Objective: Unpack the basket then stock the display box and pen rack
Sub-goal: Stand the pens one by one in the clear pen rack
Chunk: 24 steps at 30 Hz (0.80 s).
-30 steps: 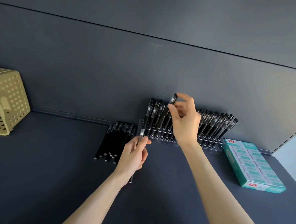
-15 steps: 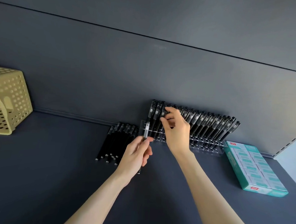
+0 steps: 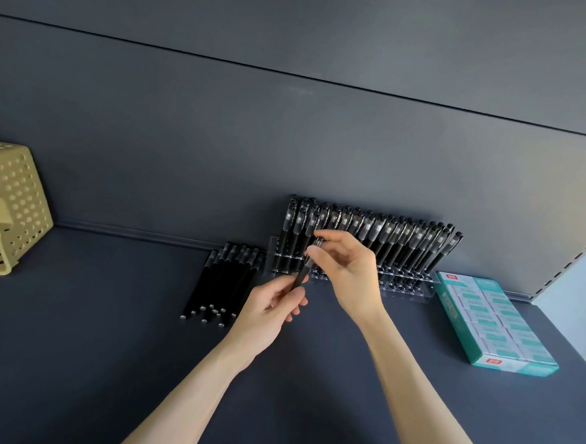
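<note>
Together, left hand (image 3: 274, 306) and right hand (image 3: 348, 270) each pinch one slim black pen (image 3: 303, 272); clear acrylic rack (image 3: 414, 291) behind.

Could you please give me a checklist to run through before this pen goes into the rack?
1. Grip on the pen: left hand holds its lower end, right hand pinches its top: ok.
2. Cap end up like the racked ones: fingers cover it: cannot tell.
3. Free hole in the pen rack: front holes beside the right hand look empty: ok.
4. Path past the loose pens, lying left of the rack: ok.
5. Space around the basket, far left: ok.
</note>
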Motion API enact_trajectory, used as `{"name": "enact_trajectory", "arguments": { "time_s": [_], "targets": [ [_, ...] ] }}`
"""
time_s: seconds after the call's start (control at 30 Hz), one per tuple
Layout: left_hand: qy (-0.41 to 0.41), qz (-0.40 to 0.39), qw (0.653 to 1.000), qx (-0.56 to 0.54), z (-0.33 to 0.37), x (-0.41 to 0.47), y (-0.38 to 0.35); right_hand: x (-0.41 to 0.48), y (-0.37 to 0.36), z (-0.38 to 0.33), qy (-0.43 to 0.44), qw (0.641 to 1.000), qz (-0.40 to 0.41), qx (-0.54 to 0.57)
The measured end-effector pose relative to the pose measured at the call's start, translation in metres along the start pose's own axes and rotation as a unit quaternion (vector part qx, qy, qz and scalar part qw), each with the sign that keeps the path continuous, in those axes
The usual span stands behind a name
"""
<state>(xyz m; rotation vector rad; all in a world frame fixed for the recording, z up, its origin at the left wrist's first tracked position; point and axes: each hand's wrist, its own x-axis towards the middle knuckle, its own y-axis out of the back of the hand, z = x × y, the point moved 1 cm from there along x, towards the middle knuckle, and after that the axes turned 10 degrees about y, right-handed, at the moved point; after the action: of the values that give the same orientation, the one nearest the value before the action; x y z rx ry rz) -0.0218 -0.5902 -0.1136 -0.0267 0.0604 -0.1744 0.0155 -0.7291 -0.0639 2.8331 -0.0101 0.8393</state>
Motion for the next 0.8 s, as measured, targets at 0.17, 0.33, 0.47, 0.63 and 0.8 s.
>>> {"name": "enact_trajectory", "arguments": {
  "time_s": [0.17, 0.33, 0.47, 0.63, 0.8],
  "targets": [
    [0.006, 0.043, 0.998, -0.034, -0.003, 0.004, 0.000, -0.002, 0.006, 0.004, -0.016, 1.000, -0.015, 0.014],
    [-0.024, 0.087, 0.993, 0.080, -0.001, 0.005, 0.004, 0.009, 0.015, 0.001, -0.009, 0.999, 0.037, -0.028],
    [-0.066, 0.201, 0.953, 0.217, 0.011, 0.026, 0.025, 0.027, 0.030, -0.012, 0.062, 0.987, 0.121, -0.084],
    [-0.028, 0.186, 0.925, 0.331, 0.017, 0.060, 0.040, 0.039, 0.021, -0.015, 0.119, 0.976, 0.143, -0.111],
    [-0.047, 0.171, 0.925, 0.336, 0.015, 0.072, 0.041, 0.041, 0.014, -0.004, 0.126, 0.976, 0.122, -0.132]
  ]
}}
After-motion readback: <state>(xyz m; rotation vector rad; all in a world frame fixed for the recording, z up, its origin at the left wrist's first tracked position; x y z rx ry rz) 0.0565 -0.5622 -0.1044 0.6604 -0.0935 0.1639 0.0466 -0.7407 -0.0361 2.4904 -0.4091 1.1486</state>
